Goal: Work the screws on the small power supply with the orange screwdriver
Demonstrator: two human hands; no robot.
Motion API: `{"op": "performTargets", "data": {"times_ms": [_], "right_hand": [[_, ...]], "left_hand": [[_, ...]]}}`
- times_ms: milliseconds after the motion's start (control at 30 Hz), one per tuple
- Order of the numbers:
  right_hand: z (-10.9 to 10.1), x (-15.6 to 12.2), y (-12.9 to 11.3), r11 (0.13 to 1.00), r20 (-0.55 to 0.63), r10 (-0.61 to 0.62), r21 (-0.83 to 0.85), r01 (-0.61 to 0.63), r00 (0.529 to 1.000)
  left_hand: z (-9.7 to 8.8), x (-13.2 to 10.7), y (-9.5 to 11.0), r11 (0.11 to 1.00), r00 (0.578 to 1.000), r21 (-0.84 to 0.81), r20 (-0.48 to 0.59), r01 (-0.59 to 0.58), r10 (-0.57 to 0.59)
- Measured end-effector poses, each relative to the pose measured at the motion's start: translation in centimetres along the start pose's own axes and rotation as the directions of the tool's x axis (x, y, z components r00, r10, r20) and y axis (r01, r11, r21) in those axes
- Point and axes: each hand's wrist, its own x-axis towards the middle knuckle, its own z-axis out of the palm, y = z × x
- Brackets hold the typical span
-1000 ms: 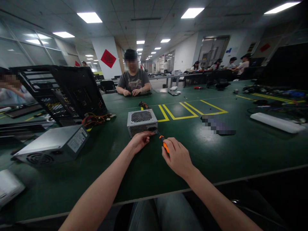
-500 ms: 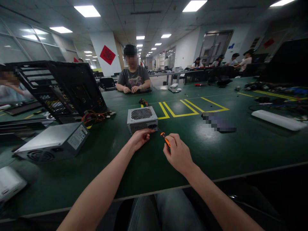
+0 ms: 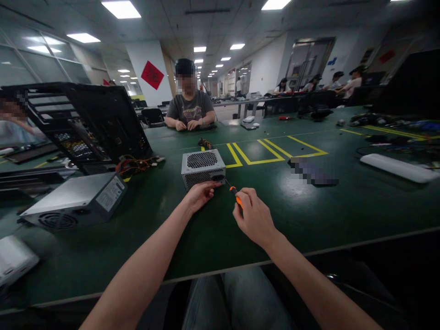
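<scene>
A small grey computer power supply unit [image 3: 203,161] stands on the green table, its perforated fan grille on top and a dark socket on the side facing me. My left hand [image 3: 200,196] is closed against the lower front of this unit, fingertips just below the socket; its thumb and curled fingers show partly. An orange and black screwdriver [image 3: 237,196] is gripped in my right hand [image 3: 253,213]. Its thin shaft points up and left to the unit's front right corner, beside the socket. Whether the tip sits in a screw is too small to tell.
To the left lie a larger power supply [image 3: 74,199] and a black computer case [image 3: 103,123] with cables [image 3: 137,165]. A blurred dark flat object [image 3: 314,172] and a white bar [image 3: 398,168] are at right. A person [image 3: 189,107] sits opposite.
The camera view has shifted slightly. Both hands keep their places at the power supply unit, and the screwdriver stays at the same corner with little visible movement.
</scene>
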Motion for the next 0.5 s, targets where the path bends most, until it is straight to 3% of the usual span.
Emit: {"op": "performTargets", "data": {"times_ms": [300,500], "right_hand": [[-0.06,0.00,0.54,0.994,-0.027,0.078,-0.075,-0.080,0.997],[-0.19,0.02,0.19,1.000,-0.002,-0.012,0.020,0.013,1.000]], "left_hand": [[-0.09,0.18,-0.08,1.000,1.000,-0.016,0.005,0.010,-0.010],[-0.32,0.37,-0.22,1.000,1.000,-0.014,0.013,-0.001,0.001]]}}
